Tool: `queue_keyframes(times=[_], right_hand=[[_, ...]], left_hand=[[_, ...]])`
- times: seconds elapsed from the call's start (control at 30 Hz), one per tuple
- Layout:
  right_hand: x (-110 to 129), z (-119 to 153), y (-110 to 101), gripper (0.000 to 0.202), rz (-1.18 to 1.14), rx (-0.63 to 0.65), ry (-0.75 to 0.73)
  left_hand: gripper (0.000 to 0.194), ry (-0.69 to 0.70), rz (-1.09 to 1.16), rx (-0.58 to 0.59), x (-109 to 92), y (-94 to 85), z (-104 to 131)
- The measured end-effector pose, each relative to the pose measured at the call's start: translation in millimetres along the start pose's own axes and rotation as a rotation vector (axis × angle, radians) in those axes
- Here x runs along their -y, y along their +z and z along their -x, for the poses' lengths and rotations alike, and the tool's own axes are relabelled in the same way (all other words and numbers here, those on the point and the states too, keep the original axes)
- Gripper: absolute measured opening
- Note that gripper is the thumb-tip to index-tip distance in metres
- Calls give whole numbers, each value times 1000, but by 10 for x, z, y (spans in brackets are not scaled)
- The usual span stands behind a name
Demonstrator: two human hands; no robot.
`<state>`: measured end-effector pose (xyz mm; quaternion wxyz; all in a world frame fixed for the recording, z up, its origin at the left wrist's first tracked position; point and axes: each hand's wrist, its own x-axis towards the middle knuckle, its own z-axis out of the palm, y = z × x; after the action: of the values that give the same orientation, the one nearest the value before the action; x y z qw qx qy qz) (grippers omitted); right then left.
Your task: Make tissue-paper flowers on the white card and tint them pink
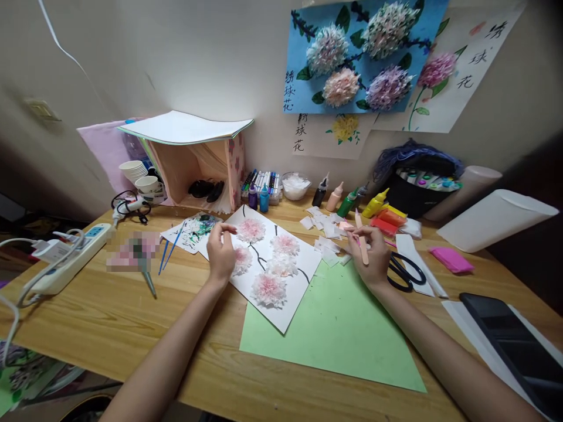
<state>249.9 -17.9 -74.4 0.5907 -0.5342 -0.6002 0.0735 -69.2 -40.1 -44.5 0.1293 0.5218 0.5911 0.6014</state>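
My right hand [373, 261] is closed around a flat wooden craft stick [363, 251], its fingertips down among thin white tissue squares [328, 225]. Whether a square is pinched there too is too small to tell. Curled over the upper left edge of a white sheet [281, 316] is my left hand [221, 253], thumb and fingers drawn together; anything between them is hidden. Fluffy pink-and-white paper flowers [269, 289] and dark painted stems [258, 258] cover that sheet. It lies tilted, partly over a green sheet [334, 328]. Black-handled scissors [407, 271] rest beside my right wrist.
Paint bottles [347, 202], a bowl of white tissue [295, 186] and markers [268, 183] line the back. At left lie a glue gun [145, 266], brushes [170, 249] and a power strip [73, 258]. A phone-like black device [510, 340] is at right.
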Motion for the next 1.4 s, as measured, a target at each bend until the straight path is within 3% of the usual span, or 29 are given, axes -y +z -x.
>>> queue_keyframes(times=[0.1, 0.3, 0.4, 0.5, 0.8, 0.87, 0.97, 1.07, 1.13, 1.3, 1.4], right_hand=[[145, -10, -21, 18, -262, 53, 85], [609, 252, 123, 25, -558, 472, 335], [733, 397, 213, 26, -631, 641, 391], [729, 478, 253, 25, -638, 677, 400], [615, 582, 227, 20, -522, 652, 417], [593, 611, 191, 15, -484, 607, 334], [561, 642, 127, 36, -454, 574, 47], [563, 643, 97, 42, -416, 648, -237], [580, 631, 108, 40, -364, 702, -344], [593, 618, 163, 35, -281, 739, -378], [580, 625, 172, 32, -253, 737, -355]], left_hand=[[16, 96, -13, 258, -153, 89, 163], [18, 208, -54, 691, -406, 134, 366], [21, 190, -43, 821, -451, 140, 388], [18, 169, -20, 891, -445, 162, 389], [13, 114, -150, 900, -345, 220, 433], [11, 151, -231, 872, -340, 219, 447], [7, 215, -333, 808, -328, 223, 463], [6, 276, -375, 767, -311, 236, 476], [7, 295, -390, 757, -306, 244, 483], [11, 280, -390, 754, -316, 248, 476], [15, 257, -418, 674, -298, 230, 428]])
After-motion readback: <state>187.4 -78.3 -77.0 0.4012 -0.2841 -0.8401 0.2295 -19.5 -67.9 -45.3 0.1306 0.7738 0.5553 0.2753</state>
